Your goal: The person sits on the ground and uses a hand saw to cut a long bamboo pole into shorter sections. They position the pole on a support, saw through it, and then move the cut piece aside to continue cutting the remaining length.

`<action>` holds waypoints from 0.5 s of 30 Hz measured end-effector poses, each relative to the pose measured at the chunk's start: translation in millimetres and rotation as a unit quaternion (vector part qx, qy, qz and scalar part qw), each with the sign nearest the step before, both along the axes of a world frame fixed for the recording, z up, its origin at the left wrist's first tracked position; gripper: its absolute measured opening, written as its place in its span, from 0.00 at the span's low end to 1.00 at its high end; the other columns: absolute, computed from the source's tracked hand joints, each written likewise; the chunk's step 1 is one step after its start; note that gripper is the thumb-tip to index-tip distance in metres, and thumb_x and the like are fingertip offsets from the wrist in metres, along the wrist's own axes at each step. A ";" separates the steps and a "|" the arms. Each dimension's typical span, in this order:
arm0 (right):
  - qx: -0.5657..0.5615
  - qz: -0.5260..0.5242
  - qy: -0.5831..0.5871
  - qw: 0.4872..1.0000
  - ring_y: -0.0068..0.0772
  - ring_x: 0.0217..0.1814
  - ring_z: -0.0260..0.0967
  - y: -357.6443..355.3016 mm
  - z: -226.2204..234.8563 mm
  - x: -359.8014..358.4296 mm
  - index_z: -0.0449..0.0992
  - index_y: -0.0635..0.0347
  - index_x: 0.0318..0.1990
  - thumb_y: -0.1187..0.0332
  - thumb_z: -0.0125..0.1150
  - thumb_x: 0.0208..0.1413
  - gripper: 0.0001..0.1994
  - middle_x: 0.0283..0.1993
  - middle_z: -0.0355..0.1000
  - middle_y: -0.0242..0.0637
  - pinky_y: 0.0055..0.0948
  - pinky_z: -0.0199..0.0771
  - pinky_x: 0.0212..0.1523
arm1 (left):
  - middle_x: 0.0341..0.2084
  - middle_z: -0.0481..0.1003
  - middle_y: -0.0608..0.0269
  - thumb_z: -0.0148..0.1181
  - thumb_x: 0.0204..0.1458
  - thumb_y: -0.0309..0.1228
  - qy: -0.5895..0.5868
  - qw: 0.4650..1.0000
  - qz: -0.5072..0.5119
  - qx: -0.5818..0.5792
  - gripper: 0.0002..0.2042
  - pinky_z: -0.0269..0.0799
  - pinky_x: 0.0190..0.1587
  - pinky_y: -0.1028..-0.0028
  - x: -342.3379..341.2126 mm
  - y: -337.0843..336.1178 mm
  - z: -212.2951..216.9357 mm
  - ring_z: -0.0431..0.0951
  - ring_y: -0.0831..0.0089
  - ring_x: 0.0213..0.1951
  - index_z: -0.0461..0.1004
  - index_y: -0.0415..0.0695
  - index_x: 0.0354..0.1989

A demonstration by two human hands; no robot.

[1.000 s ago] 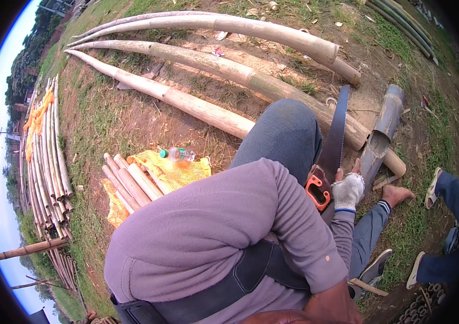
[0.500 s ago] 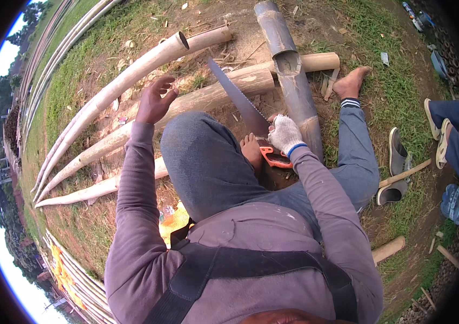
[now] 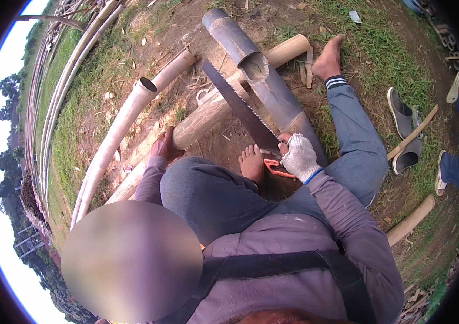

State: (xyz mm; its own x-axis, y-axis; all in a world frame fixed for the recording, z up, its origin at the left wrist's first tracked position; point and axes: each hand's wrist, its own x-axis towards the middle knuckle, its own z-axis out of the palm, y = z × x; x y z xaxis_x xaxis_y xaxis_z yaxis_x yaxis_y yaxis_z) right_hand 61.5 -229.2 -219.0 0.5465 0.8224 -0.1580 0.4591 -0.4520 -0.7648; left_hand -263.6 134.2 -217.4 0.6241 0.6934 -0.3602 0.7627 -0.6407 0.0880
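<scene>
Two hands are spread apart: nearest, the white-gloved right hand (image 3: 300, 155) has its fingers curled at the root of the orange-handled saw (image 3: 241, 110); how firmly it grips, I cannot tell. The bare left hand (image 3: 167, 146) touches the side of a pale bamboo pole (image 3: 210, 116), fingers partly bent; whether it grasps the pole is unclear. Half a second ago that hand was raised, fingers apart; now it has come down. The saw's blade points away, crossing the pole's end. Beyond, a notched grey bamboo (image 3: 283, 100) lies crosswise over another pale length (image 3: 289, 49).
</scene>
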 end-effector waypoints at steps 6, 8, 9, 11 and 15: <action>-0.025 -0.084 -0.026 0.996 0.60 0.48 0.79 -34.2 8.5 25.6 0.81 0.59 0.49 0.67 0.65 0.60 0.12 0.43 0.81 0.52 0.55 0.78 0.48 | 0.52 0.81 0.43 0.83 0.33 0.44 0.025 0.998 0.008 -0.066 0.51 0.83 0.56 0.52 9.3 -3.3 23.2 0.85 0.43 0.52 0.64 0.53 0.72; -0.059 -0.070 -0.033 0.995 0.60 0.48 0.79 -34.2 7.5 27.2 0.80 0.59 0.49 0.67 0.65 0.60 0.12 0.43 0.81 0.52 0.55 0.78 0.49 | 0.53 0.81 0.43 0.83 0.34 0.45 0.031 0.996 -0.003 -0.081 0.51 0.83 0.56 0.53 9.1 -6.5 27.4 0.85 0.42 0.52 0.64 0.52 0.72; -0.073 -0.060 -0.041 0.995 0.59 0.48 0.79 -32.6 6.9 29.7 0.80 0.59 0.49 0.67 0.65 0.60 0.12 0.43 0.81 0.52 0.54 0.78 0.49 | 0.53 0.81 0.43 0.83 0.34 0.45 0.031 0.996 -0.012 -0.083 0.51 0.83 0.56 0.53 11.5 -6.4 28.3 0.85 0.42 0.52 0.65 0.52 0.72; -0.046 -0.061 -0.015 0.997 0.57 0.45 0.80 -27.0 6.8 24.6 0.78 0.59 0.49 0.69 0.67 0.59 0.13 0.41 0.81 0.50 0.52 0.78 0.46 | 0.53 0.81 0.43 0.83 0.34 0.44 0.028 0.994 -0.024 -0.098 0.51 0.82 0.57 0.53 14.7 -7.7 31.3 0.85 0.43 0.52 0.65 0.51 0.72; -0.044 -0.067 0.041 0.996 0.53 0.38 0.81 -25.6 5.4 28.0 0.76 0.60 0.48 0.72 0.70 0.56 0.14 0.36 0.80 0.47 0.46 0.79 0.39 | 0.52 0.82 0.43 0.84 0.34 0.41 0.026 0.986 -0.029 -0.161 0.52 0.82 0.59 0.55 18.7 -7.4 48.0 0.85 0.45 0.54 0.64 0.48 0.73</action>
